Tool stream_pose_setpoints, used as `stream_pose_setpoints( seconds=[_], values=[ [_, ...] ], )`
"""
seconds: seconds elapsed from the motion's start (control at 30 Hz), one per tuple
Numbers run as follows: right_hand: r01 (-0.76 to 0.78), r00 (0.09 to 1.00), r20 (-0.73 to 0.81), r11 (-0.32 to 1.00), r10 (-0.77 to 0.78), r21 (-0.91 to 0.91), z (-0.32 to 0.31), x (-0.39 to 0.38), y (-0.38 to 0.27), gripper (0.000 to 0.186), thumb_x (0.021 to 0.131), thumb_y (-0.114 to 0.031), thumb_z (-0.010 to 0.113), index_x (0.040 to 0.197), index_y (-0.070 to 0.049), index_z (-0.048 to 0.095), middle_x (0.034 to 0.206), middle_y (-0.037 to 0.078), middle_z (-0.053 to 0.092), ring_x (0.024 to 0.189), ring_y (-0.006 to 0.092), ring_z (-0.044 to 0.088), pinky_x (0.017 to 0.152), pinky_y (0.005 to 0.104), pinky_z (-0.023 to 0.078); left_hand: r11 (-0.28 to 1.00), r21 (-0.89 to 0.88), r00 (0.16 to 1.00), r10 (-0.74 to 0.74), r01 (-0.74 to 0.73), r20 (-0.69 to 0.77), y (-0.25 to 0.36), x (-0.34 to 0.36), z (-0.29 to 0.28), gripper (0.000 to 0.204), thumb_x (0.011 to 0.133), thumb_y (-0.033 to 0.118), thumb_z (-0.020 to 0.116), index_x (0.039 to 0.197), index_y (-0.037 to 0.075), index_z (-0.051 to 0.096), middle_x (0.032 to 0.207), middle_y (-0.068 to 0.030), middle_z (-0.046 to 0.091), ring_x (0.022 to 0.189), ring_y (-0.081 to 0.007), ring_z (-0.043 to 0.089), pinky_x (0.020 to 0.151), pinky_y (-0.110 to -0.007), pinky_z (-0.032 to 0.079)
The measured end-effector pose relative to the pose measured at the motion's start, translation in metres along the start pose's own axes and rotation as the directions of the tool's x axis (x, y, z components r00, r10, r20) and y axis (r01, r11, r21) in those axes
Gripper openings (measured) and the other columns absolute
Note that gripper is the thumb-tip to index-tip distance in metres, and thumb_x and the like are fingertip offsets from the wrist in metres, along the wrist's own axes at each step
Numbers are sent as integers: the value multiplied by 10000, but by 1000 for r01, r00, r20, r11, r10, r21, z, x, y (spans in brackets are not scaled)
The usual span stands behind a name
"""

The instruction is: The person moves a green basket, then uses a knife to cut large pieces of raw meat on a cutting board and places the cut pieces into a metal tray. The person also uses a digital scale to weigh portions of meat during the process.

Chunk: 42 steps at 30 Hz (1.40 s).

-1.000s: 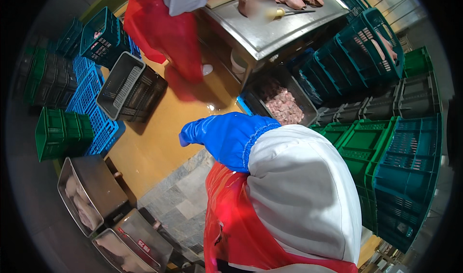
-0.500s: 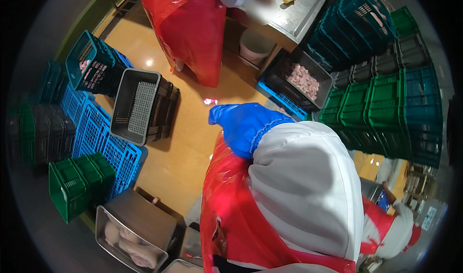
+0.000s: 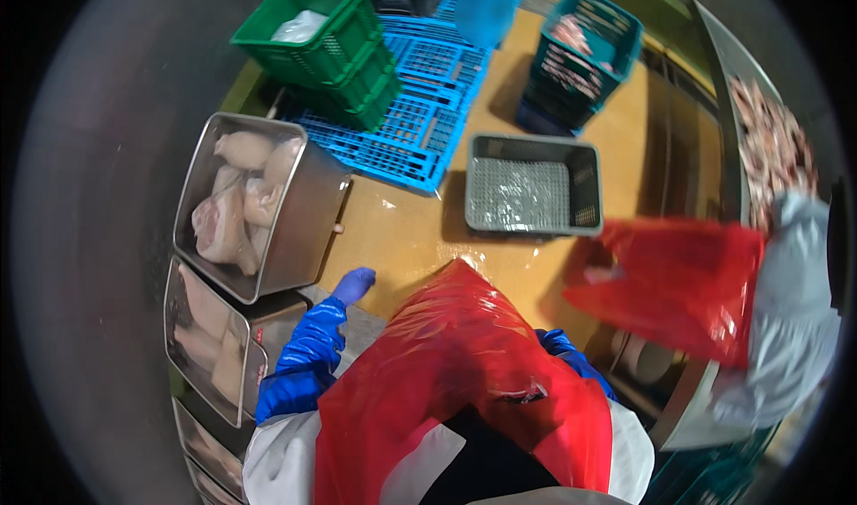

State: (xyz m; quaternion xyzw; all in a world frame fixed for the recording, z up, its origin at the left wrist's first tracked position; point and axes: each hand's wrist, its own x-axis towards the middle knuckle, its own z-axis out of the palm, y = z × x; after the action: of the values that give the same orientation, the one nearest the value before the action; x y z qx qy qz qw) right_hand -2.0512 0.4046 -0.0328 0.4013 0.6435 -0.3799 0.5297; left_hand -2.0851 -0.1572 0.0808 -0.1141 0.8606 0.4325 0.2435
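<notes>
My left hand, in a purple glove with a blue sleeve cover, hangs low left of my red apron, beside the steel bins. Its fingers look loosely curled, with nothing visible in them. My right hand is hidden; only its blue sleeve shows beside the apron. Nearest my left hand are a steel bin holding pale pieces of meat and a second steel bin below it. A grey perforated crate sits on the yellow floor ahead of me.
A blue pallet carries stacked green crates. A teal crate stack holds pink meat. At right, a co-worker in red apron and pale sleeves stands by a steel table with long meat pieces.
My view has turned left, bringing steel bins, pallet and grey crate ahead; the co-worker is now at right. My left hand has come into view and my right has become hidden.
</notes>
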Motion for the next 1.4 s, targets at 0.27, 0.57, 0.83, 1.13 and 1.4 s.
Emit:
stream_pose_setpoints(
  seconds=[0.27,0.57,0.83,1.13,1.4],
  values=[
    [320,946,-7,933,-325,-165,-85,-6,-310,484,793,-199,755,1207,0,600,1098,180,677,851,365,689,672,541,583,908,-300,956,-268,292,118,-22,28,-19,251,936,224,566,987,18,701,895,-110,680,791,-208,669,684,-338,533],
    [686,727,100,713,-679,-143,26,-29,-560,258,962,-326,578,1070,-103,652,807,115,609,638,240,648,520,397,526,918,-392,991,-107,67,-81,8,200,-145,294,894,282,538,863,16,660,816,-96,653,747,-206,614,705,-337,475],
    [757,468,22,413,-883,507,209,-162,-947,686,852,-596,687,1278,-105,470,848,21,504,750,167,475,792,397,444,948,-195,959,219,-253,-178,67,352,-318,282,929,216,611,1078,-16,668,943,-112,699,880,-161,640,823,-334,504],
    [811,510,-218,380,-832,445,216,-195,-922,316,839,-227,700,1028,2,592,907,85,625,705,189,598,595,346,510,678,-730,957,-259,85,-129,72,370,-336,445,947,339,600,1301,70,581,1118,-79,670,1001,-180,636,866,-342,486],
    [599,701,-238,374,-672,708,-65,-134,-763,493,874,-334,569,1240,-3,583,1119,158,661,991,304,655,892,424,545,66,-977,977,-57,-203,-206,151,457,-345,574,997,572,416,1417,182,390,1281,-129,561,1170,-300,584,977,-436,472]
  ],
)
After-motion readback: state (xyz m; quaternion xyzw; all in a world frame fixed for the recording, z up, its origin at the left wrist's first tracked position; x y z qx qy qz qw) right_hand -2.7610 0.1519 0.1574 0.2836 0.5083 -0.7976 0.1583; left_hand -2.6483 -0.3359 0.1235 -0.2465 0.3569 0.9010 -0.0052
